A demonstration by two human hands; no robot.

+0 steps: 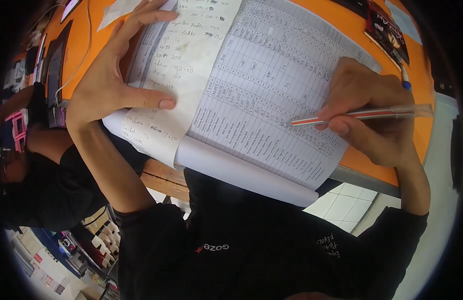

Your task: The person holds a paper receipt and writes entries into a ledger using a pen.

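My left hand (109, 82) lies with thumb and fingers spread over the left side of the papers. Its thumb presses on a handwritten list (204, 55) of words and numbers. Beneath that list is a large printed table sheet (271, 85) with rows of names and handwritten figures. The sheet's near edge curls into a roll (241, 170) over the table's edge. In my right hand (369, 110) is a pen (361, 114) with an orange stripe, gripped between thumb and fingers. The pen's tip is at the figures in the sheet's lower right part.
The papers rest on an orange table (364, 167). At the far right are a dark printed packet (386, 32) and a blue-tipped pen (406, 80). A white cable (81, 62) runs along the left. Another person in black (46, 175) sits at the left, near a pink object (16, 127).
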